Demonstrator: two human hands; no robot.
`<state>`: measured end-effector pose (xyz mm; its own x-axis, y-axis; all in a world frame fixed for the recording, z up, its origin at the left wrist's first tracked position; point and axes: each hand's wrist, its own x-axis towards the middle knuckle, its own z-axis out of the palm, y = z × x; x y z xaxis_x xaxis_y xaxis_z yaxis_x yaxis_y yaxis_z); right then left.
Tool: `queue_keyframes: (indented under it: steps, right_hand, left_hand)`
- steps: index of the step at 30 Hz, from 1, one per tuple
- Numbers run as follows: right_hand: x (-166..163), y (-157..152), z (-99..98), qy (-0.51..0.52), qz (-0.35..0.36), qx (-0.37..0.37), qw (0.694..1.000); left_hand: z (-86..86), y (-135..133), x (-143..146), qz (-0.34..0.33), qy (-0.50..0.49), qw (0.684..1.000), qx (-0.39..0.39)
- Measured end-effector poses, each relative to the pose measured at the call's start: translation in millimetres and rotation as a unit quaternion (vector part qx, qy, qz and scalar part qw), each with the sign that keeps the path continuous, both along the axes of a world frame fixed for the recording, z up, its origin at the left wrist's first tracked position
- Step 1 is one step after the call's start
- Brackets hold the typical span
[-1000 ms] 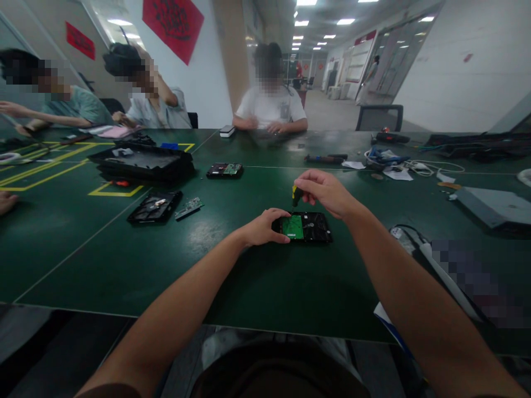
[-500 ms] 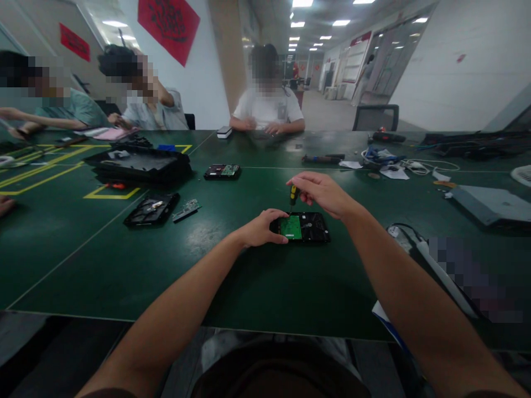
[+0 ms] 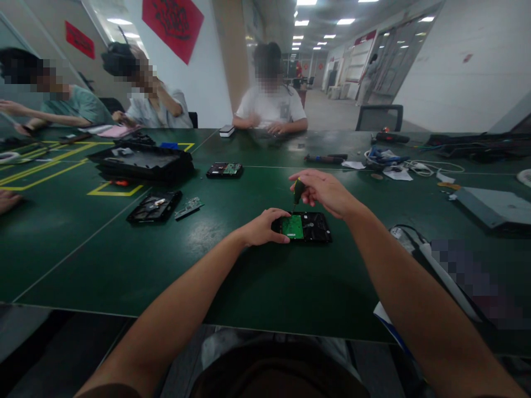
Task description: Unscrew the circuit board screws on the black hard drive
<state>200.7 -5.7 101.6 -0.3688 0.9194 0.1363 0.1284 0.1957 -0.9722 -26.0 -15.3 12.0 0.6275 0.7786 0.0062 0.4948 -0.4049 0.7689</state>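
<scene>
A black hard drive (image 3: pixel 318 226) with a green circuit board (image 3: pixel 293 227) lies flat on the green table. My left hand (image 3: pixel 267 226) grips its left end, the thumb at the near edge and the fingers at the far edge. Above the drive, my right hand (image 3: pixel 321 190) is closed on a yellow-and-black screwdriver (image 3: pixel 297 190). The screwdriver points down, its thin shaft meeting the drive near the board's far edge, close to my left fingertips. Whether the tip sits in a screw is too small to tell.
Left of the drive are an opened black drive casing (image 3: pixel 154 207) and a loose circuit board (image 3: pixel 189 208). Farther off stand a large black tray (image 3: pixel 143 161) and another hard drive (image 3: pixel 224 169). A grey metal box (image 3: pixel 498 207) lies at right. Several people sit across the table.
The screwdriver's handle has turned and leans a little more to the right, and my right fingers have shifted on it. My left hand and the hard drive keep their places.
</scene>
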Motion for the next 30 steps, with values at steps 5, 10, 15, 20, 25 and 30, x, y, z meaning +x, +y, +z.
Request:
queue_keyframes:
  steps: [5, 10, 15, 20, 25, 30]
  right_hand:
    - [-0.1, -0.7, -1.4, -0.034, -0.014, 0.040, 0.999]
    - [-2.5, -0.1, -3.5, -0.015, -0.009, 0.025, 1.000]
    - [-1.6, -0.1, -1.2, 0.006, 0.010, -0.009, 1.000]
    - [0.8, 0.3, -0.9, -0.017, -0.002, 0.008, 1.000]
    - [1.5, 0.9, -1.7, -0.020, 0.001, 0.009, 1.000]
    - [1.2, 0.9, -1.0, -0.017, -0.005, 0.016, 1.000]
  left_hand:
    - [1.1, -0.6, 0.2, 0.006, 0.000, 1.000, -0.002]
    - [0.1, -0.3, 0.6, 0.006, -0.001, 1.000, -0.004]
    - [-1.0, 0.8, 1.3, 0.009, 0.001, 1.000, -0.002]
    - [-0.6, 0.7, 3.0, 0.019, 0.001, 1.000, -0.008]
    - [-1.7, 0.2, 3.3, 0.026, -0.001, 1.000, -0.009]
    - [-1.3, -3.8, 4.2, 0.023, 0.001, 1.000, 0.003]
